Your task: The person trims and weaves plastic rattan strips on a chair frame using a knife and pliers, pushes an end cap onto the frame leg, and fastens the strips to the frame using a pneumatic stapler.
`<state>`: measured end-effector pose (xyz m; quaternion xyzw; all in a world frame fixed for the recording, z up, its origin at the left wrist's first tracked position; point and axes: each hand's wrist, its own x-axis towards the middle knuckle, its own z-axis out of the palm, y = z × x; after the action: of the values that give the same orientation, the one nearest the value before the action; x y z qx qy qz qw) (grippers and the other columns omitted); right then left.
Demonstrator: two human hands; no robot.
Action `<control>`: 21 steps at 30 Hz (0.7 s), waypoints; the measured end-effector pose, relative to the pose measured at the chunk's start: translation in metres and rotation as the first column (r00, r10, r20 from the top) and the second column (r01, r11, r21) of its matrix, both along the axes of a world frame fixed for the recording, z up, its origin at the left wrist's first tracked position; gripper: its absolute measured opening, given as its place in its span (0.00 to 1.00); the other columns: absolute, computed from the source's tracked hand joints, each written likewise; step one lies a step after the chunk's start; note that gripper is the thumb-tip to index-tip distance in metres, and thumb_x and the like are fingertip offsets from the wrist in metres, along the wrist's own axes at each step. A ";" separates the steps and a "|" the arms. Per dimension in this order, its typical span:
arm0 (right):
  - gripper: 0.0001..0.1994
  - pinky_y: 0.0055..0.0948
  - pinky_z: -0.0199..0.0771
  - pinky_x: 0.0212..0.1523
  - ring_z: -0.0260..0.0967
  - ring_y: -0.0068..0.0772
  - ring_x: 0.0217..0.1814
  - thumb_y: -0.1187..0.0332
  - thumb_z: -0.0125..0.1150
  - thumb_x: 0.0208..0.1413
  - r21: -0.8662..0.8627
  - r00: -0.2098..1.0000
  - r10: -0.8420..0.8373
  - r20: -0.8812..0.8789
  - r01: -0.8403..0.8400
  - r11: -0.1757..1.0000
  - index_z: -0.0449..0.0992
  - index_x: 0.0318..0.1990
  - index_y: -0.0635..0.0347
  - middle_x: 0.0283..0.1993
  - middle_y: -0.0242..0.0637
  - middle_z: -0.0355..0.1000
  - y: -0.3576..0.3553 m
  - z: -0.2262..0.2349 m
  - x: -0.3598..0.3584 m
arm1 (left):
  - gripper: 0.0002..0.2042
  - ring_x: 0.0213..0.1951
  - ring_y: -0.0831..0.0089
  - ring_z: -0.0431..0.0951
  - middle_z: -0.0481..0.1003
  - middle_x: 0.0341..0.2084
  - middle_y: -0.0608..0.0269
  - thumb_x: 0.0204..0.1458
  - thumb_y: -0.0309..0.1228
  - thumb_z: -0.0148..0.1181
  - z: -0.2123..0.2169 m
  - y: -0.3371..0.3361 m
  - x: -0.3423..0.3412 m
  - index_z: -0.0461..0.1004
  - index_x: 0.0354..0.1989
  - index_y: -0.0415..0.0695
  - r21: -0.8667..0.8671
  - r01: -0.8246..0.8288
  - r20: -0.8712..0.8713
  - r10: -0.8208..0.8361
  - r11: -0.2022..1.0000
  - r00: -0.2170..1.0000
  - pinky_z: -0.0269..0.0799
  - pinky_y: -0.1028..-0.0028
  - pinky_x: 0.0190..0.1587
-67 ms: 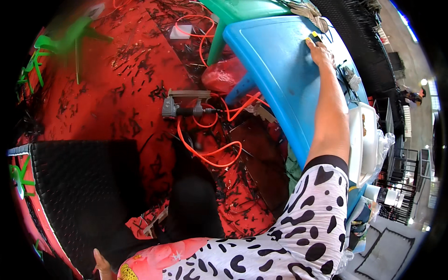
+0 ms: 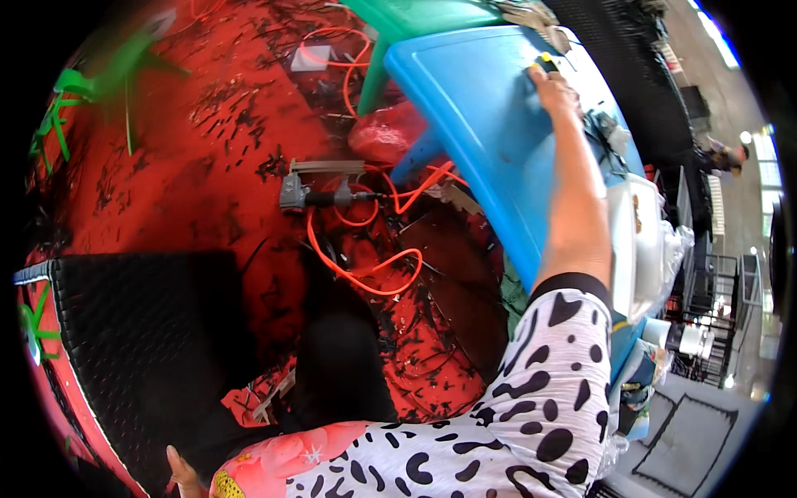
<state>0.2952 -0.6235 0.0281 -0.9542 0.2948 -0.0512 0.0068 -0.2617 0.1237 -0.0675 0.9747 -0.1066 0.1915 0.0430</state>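
Observation:
My right arm reaches across the blue plastic table [image 2: 465, 91]. At its far end, my right hand [image 2: 558, 93] is closed around a small yellow-and-black tool [image 2: 546, 63], mostly covered by the fingers, so its exact kind is unclear. Low on the left, only part of my left hand [image 2: 184, 475] shows, one digit stretched upward and the others hidden. It lies beside the black woven panel [image 2: 149, 332], with nothing visible in it.
A grey air stapler [image 2: 320, 196] with an orange hose [image 2: 365, 287] lies on the red, scrap-strewn floor [image 2: 191, 166]. White containers [image 2: 624, 249] and dark tools [image 2: 610, 137] sit along the table's right side. A green table [image 2: 423, 17] adjoins beyond; green stools [image 2: 79, 87] stand far left.
The whole view has shifted slightly, so the table and stapler appear a little further left. My right hand keeps the yellow-and-black tool on the table; my left hand has barely moved.

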 end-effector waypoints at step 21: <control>0.08 0.26 0.64 0.25 0.65 0.32 0.27 0.77 0.57 0.46 0.557 0.608 -0.036 0.793 -0.748 -0.360 0.66 0.33 0.64 0.30 0.41 0.66 0.269 0.055 -0.347 | 0.15 0.37 0.67 0.70 0.70 0.34 0.56 0.44 0.28 0.55 0.091 -0.080 0.034 0.68 0.41 0.36 -0.757 -0.100 0.014 0.170 0.646 0.985 0.65 0.73 0.44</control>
<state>-0.0520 -0.3545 0.0833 -0.5639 -0.1555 -0.0554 0.8092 -0.2272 0.0433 0.0237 0.8654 0.0536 0.2619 0.4238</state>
